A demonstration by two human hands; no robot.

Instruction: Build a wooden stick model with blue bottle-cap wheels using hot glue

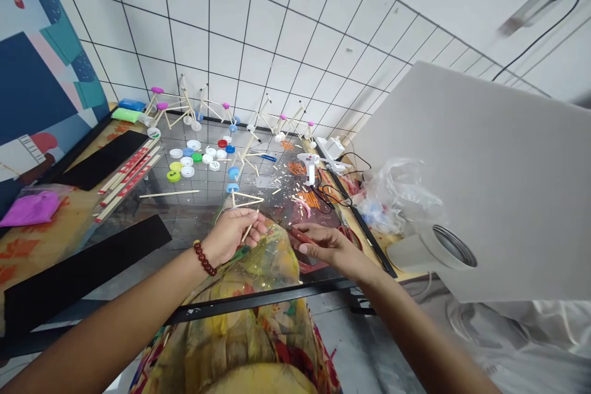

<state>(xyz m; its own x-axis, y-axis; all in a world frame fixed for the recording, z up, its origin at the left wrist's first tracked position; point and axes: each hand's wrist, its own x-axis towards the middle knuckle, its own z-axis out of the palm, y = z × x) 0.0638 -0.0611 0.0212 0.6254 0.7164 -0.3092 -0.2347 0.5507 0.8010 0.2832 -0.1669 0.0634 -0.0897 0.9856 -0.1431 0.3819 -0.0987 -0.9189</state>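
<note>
My left hand (pixel 233 233), with a red bead bracelet on its wrist, is closed in a pinch on a short wooden stick (pixel 250 231) over my lap. Just right of it, my right hand (pixel 323 243) is closed on a red-handled tool (pixel 300 236) whose tip points at the stick. Both hands hover above the near edge of the glass table (pixel 194 221). A small stick frame with a blue cap (pixel 240 195) stands just beyond my left hand. Wood chips lie scattered on the glass around it.
Several coloured bottle caps (pixel 198 157) and stick models (pixel 175 104) stand further back. Chopstick packs (pixel 129 175) lie at left, near black sheets (pixel 87 265). A white glue gun (pixel 310 166), cables, a plastic bag (pixel 397 194) and a white lamp (pixel 484 178) crowd the right.
</note>
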